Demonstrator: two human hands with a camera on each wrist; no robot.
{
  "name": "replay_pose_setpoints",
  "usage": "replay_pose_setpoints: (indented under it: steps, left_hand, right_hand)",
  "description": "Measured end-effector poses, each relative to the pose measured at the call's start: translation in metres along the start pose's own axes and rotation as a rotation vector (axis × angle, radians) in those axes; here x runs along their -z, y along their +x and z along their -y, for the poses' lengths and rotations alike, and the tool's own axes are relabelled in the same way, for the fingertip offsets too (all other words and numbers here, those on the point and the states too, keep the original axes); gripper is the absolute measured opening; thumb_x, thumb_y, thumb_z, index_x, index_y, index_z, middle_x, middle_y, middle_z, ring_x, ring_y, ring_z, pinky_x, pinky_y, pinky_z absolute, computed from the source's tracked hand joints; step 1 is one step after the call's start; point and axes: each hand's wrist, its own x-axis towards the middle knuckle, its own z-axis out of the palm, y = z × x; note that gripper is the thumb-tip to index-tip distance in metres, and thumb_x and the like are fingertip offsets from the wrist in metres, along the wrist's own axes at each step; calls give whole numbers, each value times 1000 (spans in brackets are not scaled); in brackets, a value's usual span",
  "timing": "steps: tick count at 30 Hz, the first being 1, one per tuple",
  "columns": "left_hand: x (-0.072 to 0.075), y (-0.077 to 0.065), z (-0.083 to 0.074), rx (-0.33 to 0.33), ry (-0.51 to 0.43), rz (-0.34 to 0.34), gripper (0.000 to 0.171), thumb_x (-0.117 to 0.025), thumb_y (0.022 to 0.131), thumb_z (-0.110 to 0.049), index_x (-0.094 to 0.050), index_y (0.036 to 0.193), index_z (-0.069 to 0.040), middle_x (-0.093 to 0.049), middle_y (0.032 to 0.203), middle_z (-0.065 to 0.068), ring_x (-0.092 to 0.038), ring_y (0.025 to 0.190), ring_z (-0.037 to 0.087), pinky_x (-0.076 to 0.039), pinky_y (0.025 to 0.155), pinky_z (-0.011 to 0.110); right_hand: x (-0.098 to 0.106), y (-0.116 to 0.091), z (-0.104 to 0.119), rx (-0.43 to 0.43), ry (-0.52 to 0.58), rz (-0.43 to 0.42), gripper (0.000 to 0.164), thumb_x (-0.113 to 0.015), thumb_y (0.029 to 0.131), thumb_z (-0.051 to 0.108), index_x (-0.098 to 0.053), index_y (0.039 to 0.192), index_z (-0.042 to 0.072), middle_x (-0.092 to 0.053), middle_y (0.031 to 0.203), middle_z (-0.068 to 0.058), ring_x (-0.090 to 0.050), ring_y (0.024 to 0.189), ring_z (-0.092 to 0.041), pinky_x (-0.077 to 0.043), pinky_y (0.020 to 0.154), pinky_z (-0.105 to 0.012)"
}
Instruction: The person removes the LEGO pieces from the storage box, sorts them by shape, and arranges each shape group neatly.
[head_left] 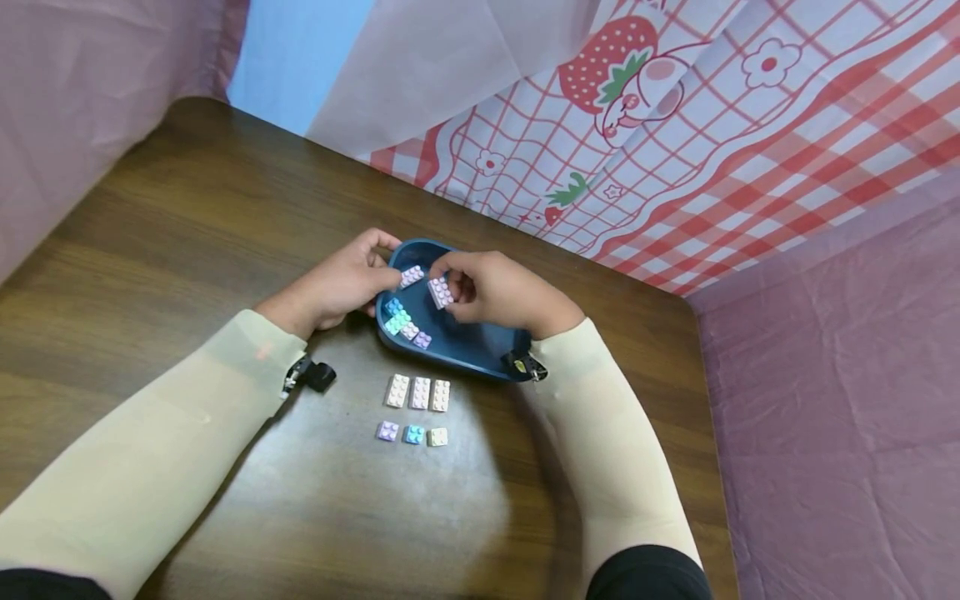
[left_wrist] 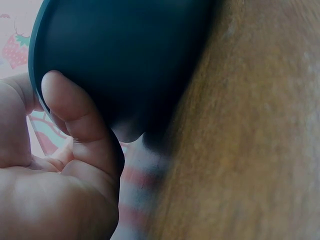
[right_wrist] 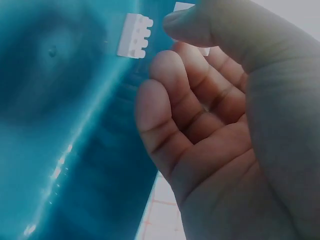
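Observation:
A dark blue tray with rounded corners rests on the wooden table. My left hand grips its left end, and in the left wrist view a digit bends against the outside wall of the tray. Over the tray, my right hand pinches a pale lilac toy building brick between thumb and fingers. Another pale lilac brick lies in the tray by my left thumb. Small blue, mint and lilac bricks lie along the tray's near left side. The right wrist view shows a pale brick beyond my fingertips.
In front of the tray, three longer pale bricks form a row on the table. Nearer me is a second row of square bricks: lilac, blue and cream. A strawberry-print cloth hangs behind the table, with pink cloth at both sides.

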Motion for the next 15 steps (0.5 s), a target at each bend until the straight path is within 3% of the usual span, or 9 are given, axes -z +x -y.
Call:
replay_pose_setpoints:
  steps: [15]
  left_hand:
    - [-1,0,-1,14,17,-8,54,-61,96,-7,-39,146,-12,-60,105,20,-57,67,20,-50,50,27]
  right_hand:
    - [1,-38,7,-67,-19,-44,34,-80,91,22,-67,123,24,-64,88,9,-60,77,-8,-56,69,-26]
